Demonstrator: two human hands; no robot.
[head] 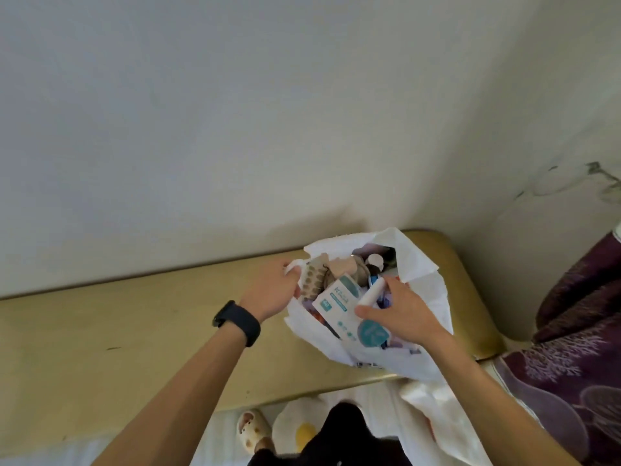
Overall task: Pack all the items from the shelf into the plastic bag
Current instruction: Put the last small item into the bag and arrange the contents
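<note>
A white plastic bag [426, 284] stands open on the yellowish shelf [134, 331], close to the wall corner. It is full of several small items: a white-and-teal box [336, 306], a blister pack of pills [314, 275], a dark bottle [374, 262] and others underneath. My left hand [274, 287], with a black watch on the wrist, grips the bag's left rim. My right hand [400, 312] reaches into the bag's mouth and holds a slim white tube [369, 294] between thumb and fingers.
The shelf runs along a plain white wall and ends at the right corner. A purple patterned blanket [571, 348] lies at the right. Below the shelf edge are white bedding [433, 418], a slipper [252, 428] and a dark garment [339, 435].
</note>
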